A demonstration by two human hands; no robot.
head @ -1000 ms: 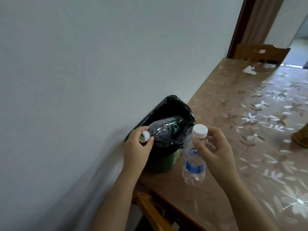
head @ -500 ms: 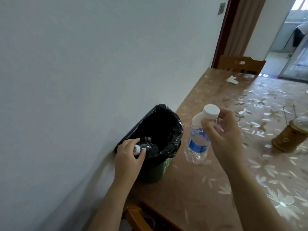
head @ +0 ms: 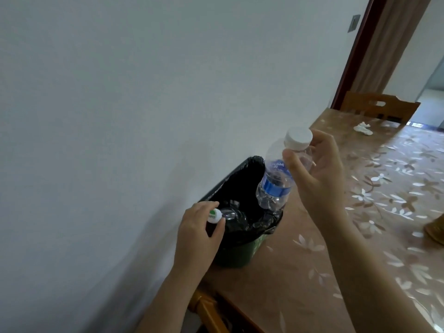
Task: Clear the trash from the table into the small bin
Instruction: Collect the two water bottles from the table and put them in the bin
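Observation:
A small green bin (head: 236, 254) lined with a black bag stands at the table's corner against the wall. My left hand (head: 199, 233) pinches the white-and-green cap end of a clear bottle (head: 228, 215) that lies mostly down inside the bin. My right hand (head: 319, 174) holds a clear water bottle with a blue label (head: 276, 181) by its neck, just under the white cap. That bottle hangs tilted over the bin's far right rim, its base above the opening.
A table (head: 312, 284) with a brown flowered cover runs to the right. A crumpled white tissue (head: 362, 128) lies at its far end by a wooden chair (head: 379, 108). A brown woven object (head: 436, 230) sits at the right edge. A white wall is on the left.
My right hand has lifted the blue-label bottle up and left, from beside the bin to over its opening. The left hand's bottle sank deeper into the bin.

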